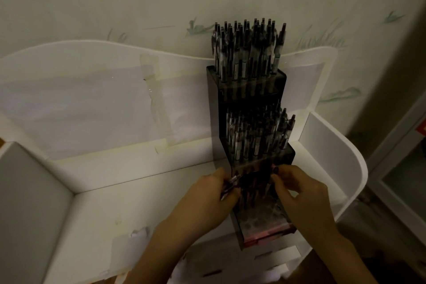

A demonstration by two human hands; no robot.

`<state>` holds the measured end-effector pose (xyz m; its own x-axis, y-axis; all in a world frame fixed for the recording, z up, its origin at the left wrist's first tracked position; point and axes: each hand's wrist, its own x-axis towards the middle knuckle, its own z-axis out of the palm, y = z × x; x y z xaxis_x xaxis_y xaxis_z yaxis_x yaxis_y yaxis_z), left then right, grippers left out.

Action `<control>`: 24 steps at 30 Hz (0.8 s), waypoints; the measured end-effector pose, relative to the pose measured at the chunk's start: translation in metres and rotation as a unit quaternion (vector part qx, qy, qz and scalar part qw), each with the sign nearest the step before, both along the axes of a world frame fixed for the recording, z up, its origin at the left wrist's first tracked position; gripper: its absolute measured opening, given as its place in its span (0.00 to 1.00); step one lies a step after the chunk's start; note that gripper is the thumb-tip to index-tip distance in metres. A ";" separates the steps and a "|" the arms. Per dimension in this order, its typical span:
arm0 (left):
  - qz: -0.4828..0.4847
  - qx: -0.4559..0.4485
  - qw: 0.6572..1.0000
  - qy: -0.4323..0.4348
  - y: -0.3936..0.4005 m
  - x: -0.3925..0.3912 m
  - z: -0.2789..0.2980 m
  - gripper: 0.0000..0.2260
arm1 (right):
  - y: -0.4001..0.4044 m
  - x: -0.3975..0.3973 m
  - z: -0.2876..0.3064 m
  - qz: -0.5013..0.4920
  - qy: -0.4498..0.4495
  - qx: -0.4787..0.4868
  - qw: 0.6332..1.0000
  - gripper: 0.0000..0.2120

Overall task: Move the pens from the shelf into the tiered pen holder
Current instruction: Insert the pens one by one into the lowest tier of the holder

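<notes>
A dark tiered pen holder [215,108] stands on the white shelf [147,193] against its back panel. Its top tier [247,53] and middle tier [258,136] are packed with several upright pens. The lowest tier [265,217] holds several pens at its back, and its front holes show bare. My left hand [207,193] grips a small bunch of pens [229,185] beside the lowest tier's left edge. My right hand [299,191] pinches a pen [268,185] that stands in the lowest tier. The light is dim.
The shelf has white side walls at left [30,203] and right [332,152]. Strips of tape [159,108] cross its back panel. A patterned wall [161,2] rises behind. White tape scraps [138,233] lie on the shelf floor.
</notes>
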<state>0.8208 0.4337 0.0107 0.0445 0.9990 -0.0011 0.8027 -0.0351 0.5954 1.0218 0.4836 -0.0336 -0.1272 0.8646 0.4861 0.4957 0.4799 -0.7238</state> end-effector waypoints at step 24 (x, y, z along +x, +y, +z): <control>-0.052 -0.015 0.998 -0.038 -0.003 0.007 0.021 0.12 | -0.025 0.036 0.040 -0.055 0.276 -0.263 0.923 0.08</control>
